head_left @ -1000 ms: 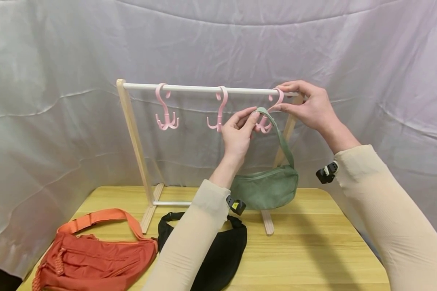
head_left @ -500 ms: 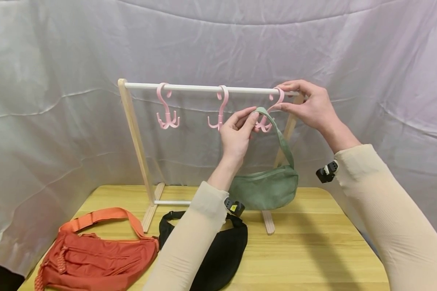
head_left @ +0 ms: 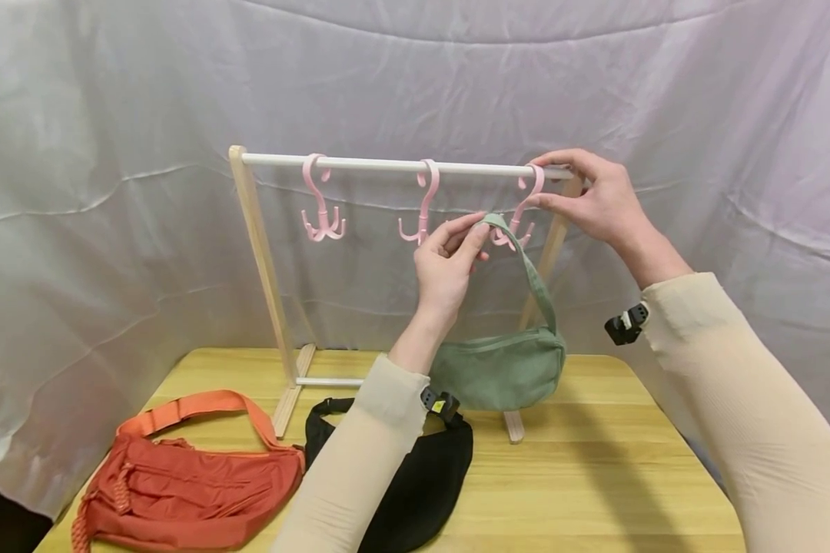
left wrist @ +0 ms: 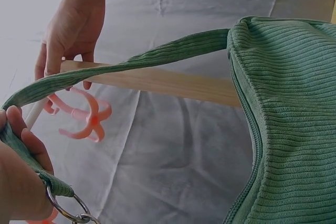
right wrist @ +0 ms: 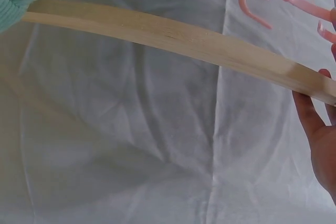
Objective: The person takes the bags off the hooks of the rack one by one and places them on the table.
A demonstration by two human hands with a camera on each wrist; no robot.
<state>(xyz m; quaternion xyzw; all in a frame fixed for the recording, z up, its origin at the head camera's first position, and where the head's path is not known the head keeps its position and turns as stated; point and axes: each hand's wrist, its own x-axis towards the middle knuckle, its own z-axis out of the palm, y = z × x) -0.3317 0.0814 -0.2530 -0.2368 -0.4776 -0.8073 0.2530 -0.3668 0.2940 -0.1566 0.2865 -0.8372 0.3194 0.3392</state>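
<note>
Between thumb and fingers, my left hand (head_left: 445, 267) pinches the strap of a green corduroy shoulder bag (head_left: 501, 370), which hangs in the air before the rack. The strap's top is close to the lower prongs of the rightmost pink hook (head_left: 537, 182); from the left wrist view the strap (left wrist: 173, 50) looks apart from the prongs. At the rod's right end, my right hand (head_left: 605, 201) holds that hook's upper part, forefinger up by the white rod (head_left: 484, 169) and thumb on the stem. The right wrist view shows only part of this hand (right wrist: 323, 148).
Two more pink hooks (head_left: 313, 184) hang further left on the rod. A red-orange bag (head_left: 194, 491) lies at the table's front left, a black bag (head_left: 422, 491) beside it, partly behind my left sleeve. Wooden posts (head_left: 263, 261) carry the rod; a grey cloth hangs behind.
My left hand has lowered slightly, and the strap and green bag hang a little lower. My right hand stays at the hook. The whole scene shifts slightly in the head view.
</note>
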